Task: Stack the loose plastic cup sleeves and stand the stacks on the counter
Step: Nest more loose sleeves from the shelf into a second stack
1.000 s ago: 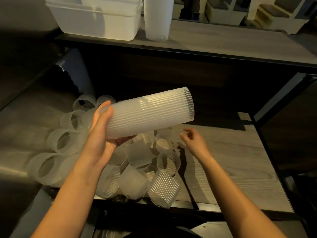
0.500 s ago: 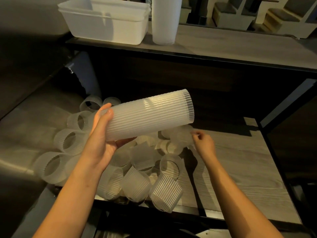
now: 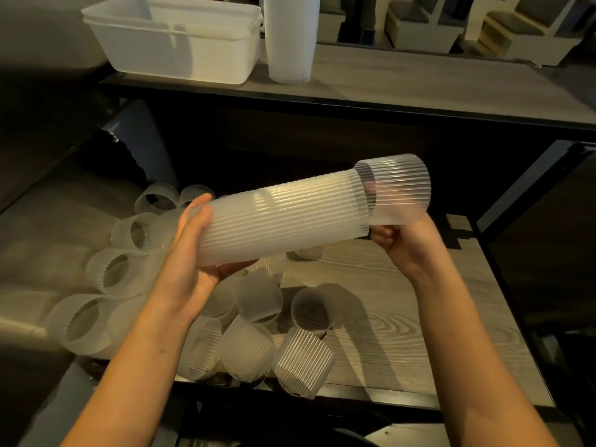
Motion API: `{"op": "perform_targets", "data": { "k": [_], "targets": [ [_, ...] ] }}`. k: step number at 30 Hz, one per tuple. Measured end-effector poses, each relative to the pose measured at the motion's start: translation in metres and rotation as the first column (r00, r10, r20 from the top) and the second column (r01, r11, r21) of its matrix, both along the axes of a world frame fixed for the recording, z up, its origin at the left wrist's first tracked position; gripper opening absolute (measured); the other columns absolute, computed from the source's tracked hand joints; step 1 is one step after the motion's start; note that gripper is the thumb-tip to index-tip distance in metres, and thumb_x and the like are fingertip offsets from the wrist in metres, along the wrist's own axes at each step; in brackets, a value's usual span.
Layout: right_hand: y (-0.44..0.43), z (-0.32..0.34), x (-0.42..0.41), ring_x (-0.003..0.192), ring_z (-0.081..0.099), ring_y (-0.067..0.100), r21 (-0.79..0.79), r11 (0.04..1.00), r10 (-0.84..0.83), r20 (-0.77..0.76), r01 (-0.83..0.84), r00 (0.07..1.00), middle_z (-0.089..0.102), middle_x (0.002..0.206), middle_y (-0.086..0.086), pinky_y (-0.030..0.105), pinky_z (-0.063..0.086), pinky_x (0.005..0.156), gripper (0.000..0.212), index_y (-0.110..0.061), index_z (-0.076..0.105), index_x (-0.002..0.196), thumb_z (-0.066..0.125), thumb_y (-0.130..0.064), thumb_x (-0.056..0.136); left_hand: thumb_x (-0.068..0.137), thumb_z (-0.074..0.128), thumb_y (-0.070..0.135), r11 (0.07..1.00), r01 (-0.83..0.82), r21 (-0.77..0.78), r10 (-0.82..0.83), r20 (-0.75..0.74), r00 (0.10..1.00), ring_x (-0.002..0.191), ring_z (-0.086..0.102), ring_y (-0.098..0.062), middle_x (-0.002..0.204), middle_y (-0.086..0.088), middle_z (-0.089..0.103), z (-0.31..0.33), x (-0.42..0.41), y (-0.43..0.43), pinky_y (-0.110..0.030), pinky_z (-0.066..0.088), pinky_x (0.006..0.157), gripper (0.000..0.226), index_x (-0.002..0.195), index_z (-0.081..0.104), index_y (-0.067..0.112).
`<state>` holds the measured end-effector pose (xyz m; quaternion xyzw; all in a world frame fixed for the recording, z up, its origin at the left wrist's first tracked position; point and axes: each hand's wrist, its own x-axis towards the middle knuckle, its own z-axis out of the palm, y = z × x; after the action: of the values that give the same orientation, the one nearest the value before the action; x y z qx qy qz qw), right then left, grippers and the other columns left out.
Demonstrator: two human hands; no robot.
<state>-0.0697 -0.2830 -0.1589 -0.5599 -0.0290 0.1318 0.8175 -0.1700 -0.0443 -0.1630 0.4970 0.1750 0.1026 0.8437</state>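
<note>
2 tight grips: left hand round sleeve stack, right hand on loose sleeve, over wood-grain shelf

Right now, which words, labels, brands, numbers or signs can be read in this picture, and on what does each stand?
None can be read. No print shows on the held stack in the left hand, the single sleeve in the right hand, the loose sleeves, the white tub or the standing stack on the counter.
</note>
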Motion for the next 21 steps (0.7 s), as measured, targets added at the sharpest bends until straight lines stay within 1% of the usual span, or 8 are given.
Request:
{"op": "perform_targets", "data": {
  "k": [3, 8, 12, 14, 16, 17, 19, 21],
  "targets": [
    [0.006, -0.004, -0.008, 0.049, 0.036, 0.003, -0.097, 0.995, 0.023, -0.003, -0.023, 1.0, 0.05, 0.052, -0.011, 0.014, 0.029, 0.044, 0.024, -0.021, 0.06, 0.077, 0.045, -0.017, 0.095, 0.086, 0.049, 0.03, 1.0, -0.007, -0.005, 0.007, 0.003, 1.0, 0.107, 0.051, -0.027, 0.12, -0.003, 0.045, -0.001, -0.001, 0.003, -0.043, 0.058, 0.069, 0.029, 0.115, 0.051, 0.032],
    [0.019, -0.007, -0.017, 0.052, 0.047, -0.005, -0.461, 0.887, 0.114, 0.195, -0.012, 0.974, 0.06, 0.058, -0.017, 0.011, 0.037, 0.049, 0.017, -0.03, 0.061, 0.082, 0.051, -0.02, 0.092, 0.084, 0.052, 0.032, 0.999, 0.009, 0.037, -0.009, -0.006, 1.0, 0.108, 0.05, -0.027, 0.12, -0.003, 0.044, -0.004, -0.002, 0.003, -0.045, 0.058, 0.07, 0.033, 0.117, 0.051, 0.034],
    [0.021, -0.019, -0.015, 0.052, 0.044, -0.002, -0.456, 0.889, 0.04, 0.172, 0.044, 0.984, 0.052, 0.06, -0.012, 0.01, 0.035, 0.048, 0.027, -0.029, 0.058, 0.079, 0.04, -0.03, 0.098, 0.086, 0.052, 0.032, 1.0, 0.021, 0.022, -0.021, 0.013, 1.0, 0.107, 0.051, -0.026, 0.12, -0.003, 0.045, -0.006, -0.002, 0.006, -0.043, 0.058, 0.067, 0.031, 0.118, 0.05, 0.033],
    [0.018, -0.035, -0.015, 0.059, 0.046, 0.002, -0.531, 0.843, 0.011, 0.168, 0.081, 0.986, 0.05, 0.067, -0.009, 0.011, 0.036, 0.052, 0.025, -0.027, 0.057, 0.084, 0.037, -0.031, 0.099, 0.087, 0.051, 0.031, 1.0, 0.022, 0.019, -0.023, 0.02, 1.0, 0.108, 0.051, -0.026, 0.12, -0.003, 0.045, -0.007, -0.002, 0.007, -0.043, 0.058, 0.068, 0.03, 0.118, 0.05, 0.033],
    [0.013, -0.059, -0.017, 0.073, 0.051, 0.006, -0.764, 0.645, 0.151, 0.132, 0.004, 0.98, 0.05, 0.08, -0.011, 0.014, 0.036, 0.059, 0.019, -0.023, 0.055, 0.107, 0.043, -0.034, 0.096, 0.084, 0.053, 0.033, 1.0, 0.029, 0.006, -0.03, 0.024, 0.999, 0.108, 0.051, -0.026, 0.121, -0.003, 0.045, -0.008, -0.002, 0.007, -0.044, 0.058, 0.068, 0.034, 0.118, 0.05, 0.034],
    [0.012, -0.071, -0.02, 0.078, 0.052, 0.006, -0.852, 0.518, 0.245, 0.061, -0.077, 0.968, 0.05, 0.085, -0.011, 0.015, 0.038, 0.062, 0.028, -0.024, 0.051, 0.119, 0.047, -0.036, 0.094, 0.081, 0.054, 0.034, 0.999, 0.034, 0.002, -0.034, 0.024, 0.999, 0.108, 0.051, -0.026, 0.121, -0.004, 0.044, -0.007, -0.002, 0.008, -0.043, 0.058, 0.068, 0.036, 0.117, 0.051, 0.034],
    [0.012, -0.095, -0.028, 0.086, 0.054, 0.008, -0.926, 0.316, 0.344, -0.092, -0.207, 0.935, 0.053, 0.097, -0.007, 0.021, 0.043, 0.071, 0.04, -0.028, 0.045, 0.128, 0.053, -0.04, 0.09, 0.079, 0.055, 0.034, 0.999, 0.044, 0.005, -0.044, 0.026, 0.999, 0.108, 0.051, -0.027, 0.121, -0.004, 0.044, -0.006, -0.003, 0.008, -0.043, 0.058, 0.067, 0.037, 0.116, 0.051, 0.034],
    [0.015, -0.11, -0.035, 0.09, 0.055, 0.009, -0.96, 0.18, 0.365, -0.137, -0.214, 0.921, 0.056, 0.103, -0.003, 0.026, 0.048, 0.078, 0.039, -0.028, 0.047, 0.127, 0.052, -0.04, 0.091, 0.083, 0.053, 0.033, 0.999, 0.041, 0.013, -0.041, 0.032, 0.999, 0.11, 0.05, -0.028, 0.121, -0.004, 0.043, -0.005, -0.004, 0.008, -0.042, 0.058, 0.066, 0.032, 0.115, 0.051, 0.034]
  ]
}}
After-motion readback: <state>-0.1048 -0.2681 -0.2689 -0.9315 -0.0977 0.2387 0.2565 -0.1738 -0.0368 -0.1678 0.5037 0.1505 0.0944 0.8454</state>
